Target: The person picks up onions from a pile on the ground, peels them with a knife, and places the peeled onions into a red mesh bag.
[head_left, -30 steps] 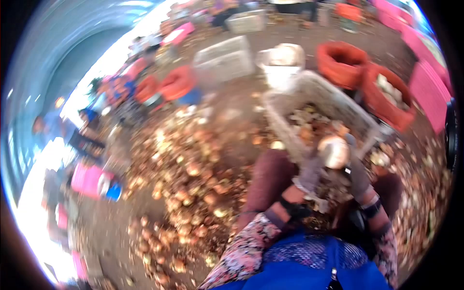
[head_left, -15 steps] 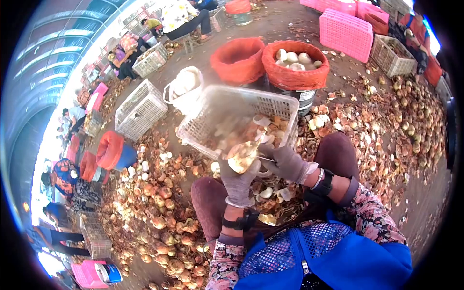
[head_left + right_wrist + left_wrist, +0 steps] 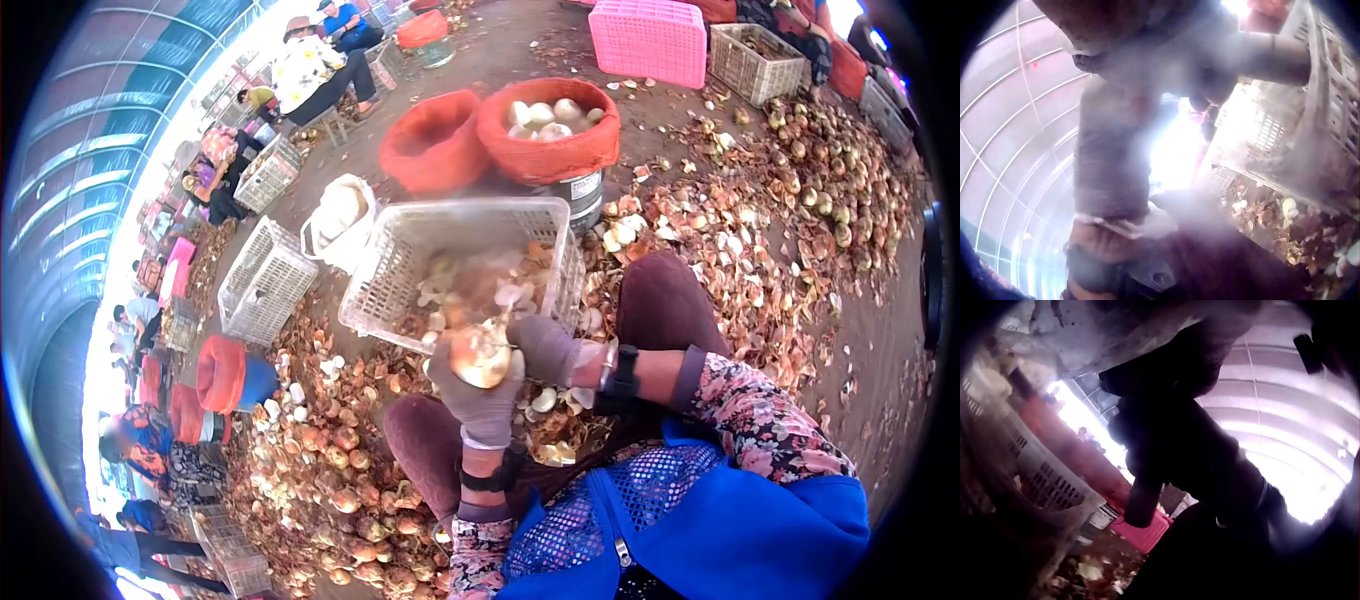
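Observation:
In the head view my gloved left hand [image 3: 465,400] grips a partly peeled onion [image 3: 480,355] from below, its brown skin patchy over a pale side. My gloved right hand [image 3: 545,350] is curled right beside the onion. A dark handle [image 3: 1141,503], seemingly a small knife's, sticks out of that fist in the left wrist view; its blade does not show. Just beyond both hands stands a whitish plastic crate [image 3: 460,207] with onion peel and pale pieces inside.
Behind the crate are an empty red-lined bucket [image 3: 430,140] and another red-lined bucket [image 3: 550,155] of peeled onions. A white bucket [image 3: 340,220] stands left of them. Unpeeled onions [image 3: 320,470] cover the left ground; loose peel [image 3: 740,240] spreads at right. Several people sit farther off.
The head view has turned, so the crate and buckets sit farther left than half a second ago. My hands stay together at the onion; its pale side now faces up more, and the thin blade seen earlier is hidden.

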`<state>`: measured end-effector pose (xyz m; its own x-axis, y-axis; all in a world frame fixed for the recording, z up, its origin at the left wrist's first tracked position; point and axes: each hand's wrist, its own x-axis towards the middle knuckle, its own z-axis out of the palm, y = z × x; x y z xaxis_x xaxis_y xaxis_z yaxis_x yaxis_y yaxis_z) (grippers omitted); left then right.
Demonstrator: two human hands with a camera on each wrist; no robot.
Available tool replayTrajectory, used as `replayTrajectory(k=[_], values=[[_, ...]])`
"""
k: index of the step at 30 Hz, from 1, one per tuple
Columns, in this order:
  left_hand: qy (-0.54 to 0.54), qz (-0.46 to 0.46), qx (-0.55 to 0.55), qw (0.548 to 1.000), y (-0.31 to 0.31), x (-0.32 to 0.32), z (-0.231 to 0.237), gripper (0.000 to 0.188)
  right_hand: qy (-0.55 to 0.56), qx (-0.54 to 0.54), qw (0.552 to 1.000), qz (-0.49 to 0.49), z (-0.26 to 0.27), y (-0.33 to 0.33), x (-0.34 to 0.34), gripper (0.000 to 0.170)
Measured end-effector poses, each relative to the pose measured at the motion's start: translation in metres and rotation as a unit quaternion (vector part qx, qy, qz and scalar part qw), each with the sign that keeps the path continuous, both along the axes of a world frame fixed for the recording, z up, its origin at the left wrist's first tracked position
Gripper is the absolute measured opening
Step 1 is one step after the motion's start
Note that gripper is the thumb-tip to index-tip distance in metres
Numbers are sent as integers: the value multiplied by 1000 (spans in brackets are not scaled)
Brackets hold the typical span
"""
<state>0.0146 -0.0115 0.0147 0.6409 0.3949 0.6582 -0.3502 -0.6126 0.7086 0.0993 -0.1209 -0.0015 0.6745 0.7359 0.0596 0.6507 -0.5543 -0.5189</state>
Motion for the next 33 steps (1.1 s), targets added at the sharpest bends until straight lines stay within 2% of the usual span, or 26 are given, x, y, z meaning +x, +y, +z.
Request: replayTrajectory(k=[1,5,6,7,9,10,12,13,14,17,18,19,20,22,25,26,27,28,29,30,31,33], values=[[8,31,100,995,1,-2,1,74,-1,-3,1000,-1,-3,0,1,24],[25,-66,-106,992,5,0,-14,83,-14,30,999,-26,-5,1,0,26],[-11,-67,-135,989,2,4,-17,81,-32,56,997,-31,-3,0,2,27],[34,-116,-242,963,-1,-1,-8,79,-49,82,995,-36,-1,-2,4,28],[118,-206,-442,865,-10,-14,21,76,-81,124,989,-26,3,-5,13,30],[133,-249,-458,843,2,-12,0,77,-95,140,986,-9,3,-7,19,32],[150,-314,-476,808,16,-11,-9,78,-88,158,983,11,-5,-5,20,41],[158,-347,-483,788,20,-10,-8,78,-176,161,971,24,-19,-1,21,41],[164,-304,-432,833,18,-12,5,80,-262,164,950,35,-41,5,24,41],[109,-317,-416,846,17,-12,6,82,-148,286,941,102,-73,23,40,35],[121,-344,-432,825,24,-12,4,83,12,232,967,107,-80,16,46,40],[121,-345,-430,825,26,-12,4,83,226,169,955,95,-26,-2,35,41],[121,-346,-428,826,28,-12,4,83,403,89,910,37,30,-20,25,43],[122,-351,-410,833,32,-11,7,83,379,248,889,68,21,-28,21,25],[131,-365,-366,846,34,-13,12,85,279,381,879,70,19,-31,16,24],[123,-356,-371,849,23,-14,22,76,260,394,879,63,24,-32,11,26],[133,-344,-382,847,22,-13,16,76,240,408,879,56,28,-32,9,28],[143,-332,-393,846,22,-12,10,75,143,398,903,72,24,-30,12,37],[152,-319,-404,844,22,-12,7,74,86,407,907,61,23,-32,11,35],[168,-320,-460,811,21,-12,7,67,27,415,908,49,23,-34,8,33],[191,-285,-431,835,22,-10,0,63,-32,421,906,38,27,-35,5,32],[236,-212,-368,874,27,-2,-19,55,30,441,896,41,30,-31,3,25]])
